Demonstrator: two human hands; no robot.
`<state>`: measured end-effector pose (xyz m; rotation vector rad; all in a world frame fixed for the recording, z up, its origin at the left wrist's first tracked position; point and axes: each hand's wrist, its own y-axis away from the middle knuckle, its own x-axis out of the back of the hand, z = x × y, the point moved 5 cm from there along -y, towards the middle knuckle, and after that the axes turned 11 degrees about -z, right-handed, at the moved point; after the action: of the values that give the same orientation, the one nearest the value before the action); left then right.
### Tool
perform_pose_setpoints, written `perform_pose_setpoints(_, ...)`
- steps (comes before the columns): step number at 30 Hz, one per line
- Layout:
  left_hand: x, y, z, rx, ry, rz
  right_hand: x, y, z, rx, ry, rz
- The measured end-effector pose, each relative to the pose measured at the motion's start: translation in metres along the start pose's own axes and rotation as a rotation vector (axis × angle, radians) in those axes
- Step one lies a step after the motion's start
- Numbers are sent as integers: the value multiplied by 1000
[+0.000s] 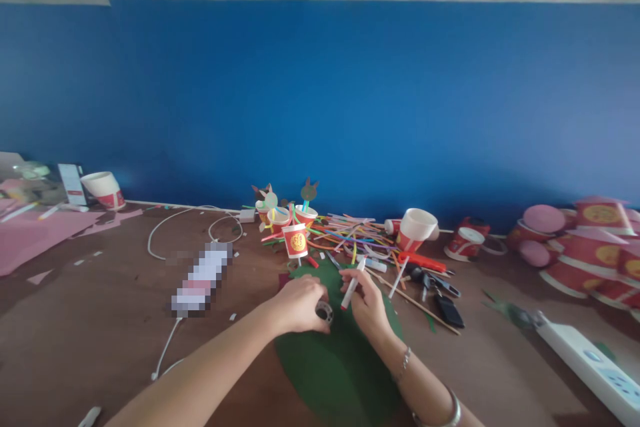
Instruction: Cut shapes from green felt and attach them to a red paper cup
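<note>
A white marker pen (352, 284) with red end stands tilted above a round green paper sheet (336, 360); a small dark ring (324, 311) is over the sheet too.

Smooth plastic noted on marker (352, 285), matt paper on green disc (336, 363), glossy paper on red cups (295, 241), polished metal on wrist bangle (451, 411)

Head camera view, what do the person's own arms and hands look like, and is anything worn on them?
Both arms are bare, with no sleeves, and there are no gloves on the left hand or the right hand. The right wrist wears a thin silver-coloured chain bracelet, and a wider, shiny silver-coloured bangle sits further up the forearm. Nothing shows worn on the left arm.
</note>
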<state>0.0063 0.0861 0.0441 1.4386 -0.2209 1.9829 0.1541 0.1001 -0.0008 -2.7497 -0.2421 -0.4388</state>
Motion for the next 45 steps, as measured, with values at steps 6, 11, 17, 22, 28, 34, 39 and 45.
perform_pose_setpoints(6, -1, 0, -2, -14, -14, 16, 0, 0, -2, -4, -16, -2)
perform_pose_setpoints(11, 7, 9, 6, -13, -74, 75, 1, 0, -3, -2, -21, 8)
perform_pose_setpoints(17, -35, 28, 51, 229, -483, 87, -2, 0, 0, -1, -89, -4)
perform_pose_setpoints(22, -80, 22, 71, 419, -623, 94, 0, -1, 5, -57, -226, 34)
perform_pose_setpoints(28, -81, 16, 70, 473, -561, 213, -5, -4, 5, -57, -405, -8)
perform_pose_setpoints(34, -80, 18, 69, 474, -538, 222, -13, -3, -5, -77, -401, -105)
perform_pose_setpoints(39, -80, 18, 67, 492, -515, 203, -24, 1, -10, -130, -385, -240)
perform_pose_setpoints(45, -80, 19, 66, 521, -503, 209, -22, 2, -6, -125, -319, -197)
